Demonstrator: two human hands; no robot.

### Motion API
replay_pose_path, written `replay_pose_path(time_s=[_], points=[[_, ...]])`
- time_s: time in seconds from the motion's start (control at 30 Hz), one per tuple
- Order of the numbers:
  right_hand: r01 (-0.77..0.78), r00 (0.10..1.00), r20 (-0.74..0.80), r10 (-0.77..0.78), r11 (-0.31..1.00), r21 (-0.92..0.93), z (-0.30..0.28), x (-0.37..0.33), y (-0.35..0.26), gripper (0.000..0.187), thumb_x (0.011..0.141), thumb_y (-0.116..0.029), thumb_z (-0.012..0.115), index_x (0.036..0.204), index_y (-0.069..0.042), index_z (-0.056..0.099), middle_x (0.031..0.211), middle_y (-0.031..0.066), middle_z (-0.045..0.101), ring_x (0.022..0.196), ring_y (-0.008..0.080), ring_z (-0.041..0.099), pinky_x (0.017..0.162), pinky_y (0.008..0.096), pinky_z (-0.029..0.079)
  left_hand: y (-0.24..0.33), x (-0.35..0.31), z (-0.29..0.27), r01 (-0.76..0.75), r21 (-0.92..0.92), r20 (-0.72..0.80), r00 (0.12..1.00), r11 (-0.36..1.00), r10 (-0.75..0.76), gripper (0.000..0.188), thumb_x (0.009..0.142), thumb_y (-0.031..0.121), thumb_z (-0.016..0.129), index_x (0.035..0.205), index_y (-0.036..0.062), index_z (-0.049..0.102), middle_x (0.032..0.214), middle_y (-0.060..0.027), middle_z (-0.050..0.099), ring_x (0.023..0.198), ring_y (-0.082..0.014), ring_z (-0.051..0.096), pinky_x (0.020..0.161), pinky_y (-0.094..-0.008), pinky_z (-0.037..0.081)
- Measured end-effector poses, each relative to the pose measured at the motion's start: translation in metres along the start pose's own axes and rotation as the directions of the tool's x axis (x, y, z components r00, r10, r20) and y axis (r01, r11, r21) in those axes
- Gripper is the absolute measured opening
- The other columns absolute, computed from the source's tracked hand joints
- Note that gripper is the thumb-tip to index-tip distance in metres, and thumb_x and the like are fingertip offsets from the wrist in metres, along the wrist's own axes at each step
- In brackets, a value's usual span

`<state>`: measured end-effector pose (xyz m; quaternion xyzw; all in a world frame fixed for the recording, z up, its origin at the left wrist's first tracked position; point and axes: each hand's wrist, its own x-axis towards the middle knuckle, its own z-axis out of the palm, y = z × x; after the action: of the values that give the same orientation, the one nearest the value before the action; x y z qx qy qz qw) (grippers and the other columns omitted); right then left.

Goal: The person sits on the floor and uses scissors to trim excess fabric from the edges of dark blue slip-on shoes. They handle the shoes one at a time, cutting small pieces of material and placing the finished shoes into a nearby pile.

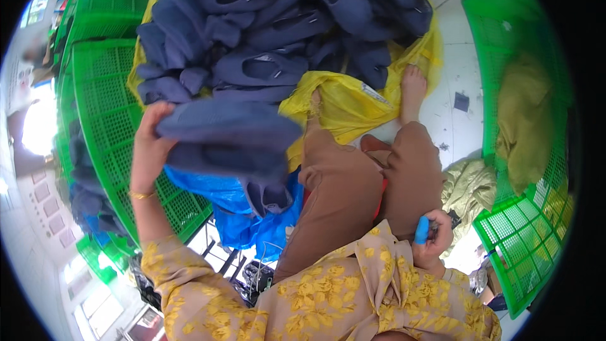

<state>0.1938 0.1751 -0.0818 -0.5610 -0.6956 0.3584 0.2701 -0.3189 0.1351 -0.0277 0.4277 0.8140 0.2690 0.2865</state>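
Observation:
My left hand [151, 136] is closed on the end of a dark blue fabric shoe upper [227, 127], blurred by motion. Another dark piece hangs just below it, and I cannot tell whether my fingers hold that as well. Close by stands a yellow sack [344, 110], its mouth wide and heaped with similar dark blue shoe uppers [259, 66], several showing small white marks. By my right thigh, my right hand [434, 243] is curled, a blue cover [421, 230] on one finger. What its fingers hold, if anything, is hidden.
Green plastic crates [101, 101] stand along the left. A blue bag [252, 230] with dark uppers lies below my left hand. On the right are another green crate [521, 252] and an olive cloth bundle [524, 123]. Dark scraps [462, 101] dot the white tiled floor.

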Motion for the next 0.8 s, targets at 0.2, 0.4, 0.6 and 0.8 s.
replay_pose_path(time_s=[0.2,0.4,0.6,0.8], points=[[-0.032,0.999,-0.005,0.032,0.999,0.005,0.002,-0.005,0.002,0.005,0.087,-0.003,0.061,0.09,-0.004,0.057,0.068,-0.0006,0.049,0.048,0.0052,0.036,0.045,0.0221,0.027,-0.04,-0.073,-0.037,0.11,0.578,0.383,0.838,0.808,-0.388,0.047,0.068,0.0,0.075,0.112,0.0098,0.061,0.104,-0.0099,0.066,0.094,-0.0266,0.063,0.085,-0.0339,0.05],[-0.019,1.0,-0.001,0.019,1.0,-0.021,0.006,-0.003,-0.003,0.005,0.087,-0.004,0.061,0.089,-0.005,0.057,0.069,-0.0003,0.05,0.048,0.0064,0.036,0.044,0.023,0.027,-0.18,-0.066,0.076,-0.025,0.368,0.2,0.978,0.93,-0.053,0.04,0.073,0.008,0.073,0.111,0.0058,0.061,0.108,-0.0142,0.065,0.1,-0.0354,0.061,0.085,-0.0396,0.05],[-0.018,1.0,-0.016,0.017,0.999,-0.035,0.011,-0.001,-0.005,0.006,0.086,-0.004,0.061,0.089,-0.005,0.057,0.066,0.0004,0.046,0.047,0.0079,0.035,0.044,0.0249,0.026,-0.122,0.051,0.12,-0.054,0.434,0.095,0.995,0.899,0.014,0.046,0.076,0.01,0.069,0.12,0.0035,0.056,0.12,-0.0201,0.058,0.106,-0.0372,0.058,0.09,-0.039,0.048],[-0.003,1.0,0.009,0.004,0.996,-0.092,0.009,0.003,-0.009,0.006,0.086,-0.005,0.062,0.088,-0.005,0.057,0.064,0.0013,0.045,0.046,0.0096,0.036,0.044,0.0257,0.026,-0.135,0.098,0.208,-0.341,0.865,0.281,0.937,0.368,0.207,0.059,0.074,0.011,0.068,0.129,0.0091,0.048,0.135,-0.0134,0.048,0.123,-0.0343,0.046,0.094,-0.054,0.041]])
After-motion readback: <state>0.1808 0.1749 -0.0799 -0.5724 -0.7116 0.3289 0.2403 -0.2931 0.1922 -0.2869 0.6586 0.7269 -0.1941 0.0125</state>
